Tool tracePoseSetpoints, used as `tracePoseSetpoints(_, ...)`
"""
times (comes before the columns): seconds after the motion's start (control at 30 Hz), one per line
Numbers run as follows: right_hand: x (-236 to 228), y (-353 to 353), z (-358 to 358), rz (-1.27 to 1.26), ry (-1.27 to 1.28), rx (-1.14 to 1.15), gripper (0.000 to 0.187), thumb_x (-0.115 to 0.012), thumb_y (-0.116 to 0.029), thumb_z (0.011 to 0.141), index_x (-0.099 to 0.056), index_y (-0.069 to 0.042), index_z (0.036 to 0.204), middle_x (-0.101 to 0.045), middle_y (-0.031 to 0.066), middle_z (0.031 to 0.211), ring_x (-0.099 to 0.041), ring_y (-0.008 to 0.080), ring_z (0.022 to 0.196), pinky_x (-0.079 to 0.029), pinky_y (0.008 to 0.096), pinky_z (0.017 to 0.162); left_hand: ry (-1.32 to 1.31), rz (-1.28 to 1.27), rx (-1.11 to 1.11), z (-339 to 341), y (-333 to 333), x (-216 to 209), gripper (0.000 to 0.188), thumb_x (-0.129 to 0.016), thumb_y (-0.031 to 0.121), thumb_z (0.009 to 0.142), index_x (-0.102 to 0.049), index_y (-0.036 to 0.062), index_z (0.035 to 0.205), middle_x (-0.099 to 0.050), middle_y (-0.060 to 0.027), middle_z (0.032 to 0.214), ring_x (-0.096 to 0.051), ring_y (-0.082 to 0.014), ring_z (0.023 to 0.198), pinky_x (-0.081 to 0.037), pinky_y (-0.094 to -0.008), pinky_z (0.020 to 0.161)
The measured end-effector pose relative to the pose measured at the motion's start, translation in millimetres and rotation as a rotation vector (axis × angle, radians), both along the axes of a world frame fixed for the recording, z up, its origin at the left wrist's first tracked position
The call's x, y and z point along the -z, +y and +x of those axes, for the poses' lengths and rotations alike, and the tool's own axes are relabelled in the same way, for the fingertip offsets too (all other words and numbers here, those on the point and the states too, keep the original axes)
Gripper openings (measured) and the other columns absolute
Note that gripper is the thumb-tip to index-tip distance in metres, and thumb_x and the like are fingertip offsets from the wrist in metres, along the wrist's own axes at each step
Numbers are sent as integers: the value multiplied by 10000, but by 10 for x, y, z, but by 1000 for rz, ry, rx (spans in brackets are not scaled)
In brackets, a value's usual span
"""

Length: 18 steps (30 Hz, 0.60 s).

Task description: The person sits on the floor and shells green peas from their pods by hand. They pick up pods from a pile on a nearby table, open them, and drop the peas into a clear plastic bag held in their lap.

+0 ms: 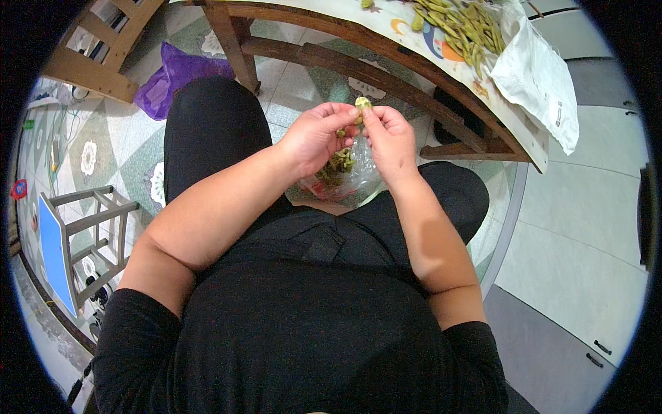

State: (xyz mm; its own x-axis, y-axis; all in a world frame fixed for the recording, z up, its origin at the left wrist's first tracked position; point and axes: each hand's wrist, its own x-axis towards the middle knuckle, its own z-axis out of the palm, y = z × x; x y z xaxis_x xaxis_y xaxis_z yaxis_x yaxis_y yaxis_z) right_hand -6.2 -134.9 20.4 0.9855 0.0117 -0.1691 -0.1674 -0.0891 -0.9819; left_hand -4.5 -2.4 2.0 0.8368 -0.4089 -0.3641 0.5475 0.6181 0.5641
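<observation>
- My left hand (312,138) is closed in a pinch near the upper middle of the frame, thumb and fingertips on a green pod (363,103).
- My right hand (392,145), just beside it, grips the same pod between thumb and bent fingers; the pod's pale top pokes up above both thumbs.
- Just below my hands in the frame, between my black-clad knees, a clear plastic bag (376,185) sits open with greenish-brown pieces (338,164) inside.
- At the upper right, the wooden bench (389,27) with a white, printed cover carries a heap of green pods (469,27).
- A white bag (534,76) lies beside that heap, drooping over the bench's edge.
- At the upper left, a purple bag (162,83) rests on the tiled floor (127,127).
- At the left, there is a stool with a blue top (58,255).
- Pale cabinets (579,200) line the right side.
</observation>
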Motion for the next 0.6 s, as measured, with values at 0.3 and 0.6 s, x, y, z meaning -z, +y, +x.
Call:
tracePoseSetpoints(0.3, -13, 48, -35, 202, -20, 9, 109, -526, -118, 818, -532, -11, 800, -554, 13, 710, -502, 57, 601, -410, 191, 541, 79, -1, 74, -14, 4, 24, 131, -566, 153, 791, -530, 41, 849, -544, 1, 755, -483, -69, 636, -398, -183, 557)
tracePoseSetpoints(0.6, 49, -24, -7, 125, -19, 2, 125, -526, -134, 823, -533, -11, 843, -550, 11, 698, -482, 46, 577, -393, 162, 541, 10, 32, 106, 3, 26, -25, 168, -537, 114, 804, -515, 8, 932, -553, -20, 791, -500, -74, 660, -416, -185, 566)
